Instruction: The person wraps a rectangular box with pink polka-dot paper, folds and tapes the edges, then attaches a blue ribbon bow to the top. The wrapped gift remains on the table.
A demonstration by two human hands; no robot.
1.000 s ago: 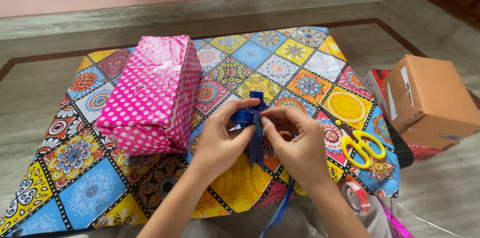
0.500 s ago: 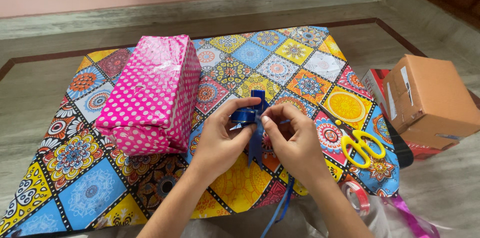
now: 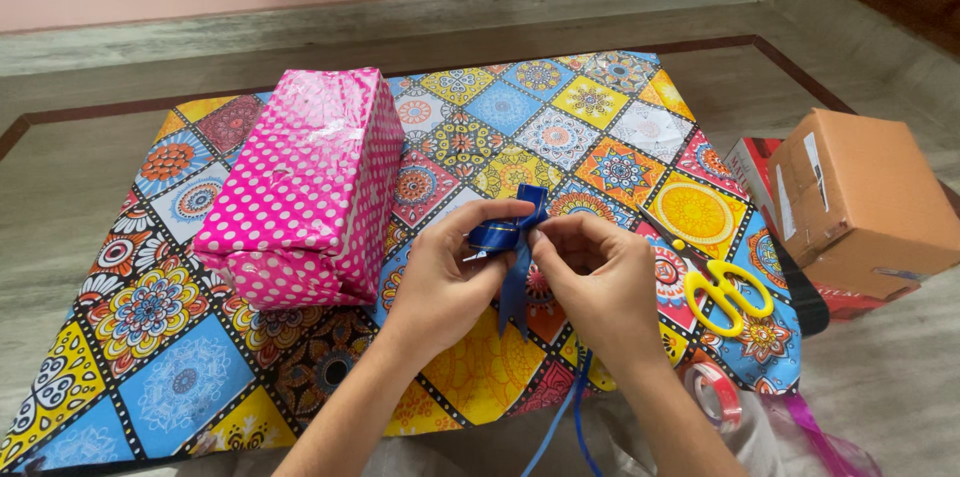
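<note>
Both hands are working at the near middle of the bright patterned wrapping sheet (image 3: 620, 172), folding a dark blue satin ribbon (image 3: 508, 237) into loops. The left hand (image 3: 445, 282) is pinching the loop, thumb and fingers closed on it; the right hand (image 3: 600, 287) is pressing its fingertips tight against the ribbon's crossing point, with the tail hanging down toward the near edge. To do this well, the pinch at the centre should be staying firm while the loops are being evened, so the satin is not slipping.

A pink box wrapped in white-dotted paper (image 3: 305, 187) is lying just left of the hands, close but apart. Yellow-handled scissors (image 3: 725, 292) are resting to the right, with a brown cardboard box (image 3: 865, 202) farther right off the sheet, and a pink tape roll (image 3: 715, 392) near the sheet's near-right corner. The far middle of the sheet offers open room.
</note>
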